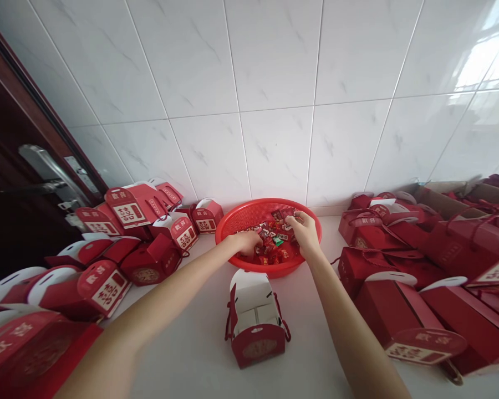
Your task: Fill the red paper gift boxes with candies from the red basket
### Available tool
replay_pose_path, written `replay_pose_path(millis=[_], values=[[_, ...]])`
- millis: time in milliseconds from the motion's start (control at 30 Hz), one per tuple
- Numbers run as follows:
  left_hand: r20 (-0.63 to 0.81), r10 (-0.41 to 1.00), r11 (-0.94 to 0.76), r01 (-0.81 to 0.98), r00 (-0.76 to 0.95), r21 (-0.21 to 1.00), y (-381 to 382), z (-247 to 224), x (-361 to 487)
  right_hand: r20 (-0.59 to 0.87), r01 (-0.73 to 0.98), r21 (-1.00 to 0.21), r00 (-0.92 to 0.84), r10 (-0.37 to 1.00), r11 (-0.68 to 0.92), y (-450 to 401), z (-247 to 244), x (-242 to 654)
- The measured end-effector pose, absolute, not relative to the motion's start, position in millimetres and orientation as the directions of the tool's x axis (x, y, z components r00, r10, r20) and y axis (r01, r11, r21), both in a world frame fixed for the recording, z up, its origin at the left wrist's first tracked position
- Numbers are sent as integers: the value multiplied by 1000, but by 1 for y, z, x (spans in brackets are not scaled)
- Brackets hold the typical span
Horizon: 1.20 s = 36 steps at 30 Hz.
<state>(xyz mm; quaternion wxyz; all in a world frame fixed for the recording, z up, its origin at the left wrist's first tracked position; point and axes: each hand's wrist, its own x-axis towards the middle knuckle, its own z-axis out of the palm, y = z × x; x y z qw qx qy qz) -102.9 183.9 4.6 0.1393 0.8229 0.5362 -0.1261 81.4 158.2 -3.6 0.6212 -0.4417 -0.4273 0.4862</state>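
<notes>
Both hands reach into a red plastic basket [270, 270] against the tiled wall, which holds many wrapped candies [270, 241]. My left hand [248, 243] dips among the candies at the basket's left side, its fingertips hidden by the pile and the hand itself. At the right side, my right hand [303, 228] pinches a red-wrapped candy [288, 213] between thumb and fingers, just above the pile. Between my forearms, an open red gift box [258, 346] with a white inside and red cord handles stands upright on the white surface; its inside looks bare.
Red gift boxes [149, 257] are stacked on the left, near a dark door with a metal handle [52, 172]. More red boxes [403, 313] crowd the right side, with brown cartons [449, 199] behind them. White tiles [274, 149] form the wall at the back.
</notes>
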Motion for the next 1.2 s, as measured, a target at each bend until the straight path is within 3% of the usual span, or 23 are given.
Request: replay_pose_path(millis=[400,700,867,1033,1200], values=[[-377,877,-344,937,298,-58,182,9,-95,105,-230,-963,157,982,140,159,-6,81],[-328,902,-307,951,281,-29,182,4,-98,96,-235,-963,166,981,134,159,-4,81],[-189,943,-255,960,274,119,188,5,-107,95,-245,-960,182,979,139,158,-3,80],[24,977,-203,886,213,417,198,6,-115,95,-253,-957,185,978,141,158,-3,80],[113,972,-228,726,204,649,204,4,-115,103,-256,-956,173,980,146,158,-1,81]])
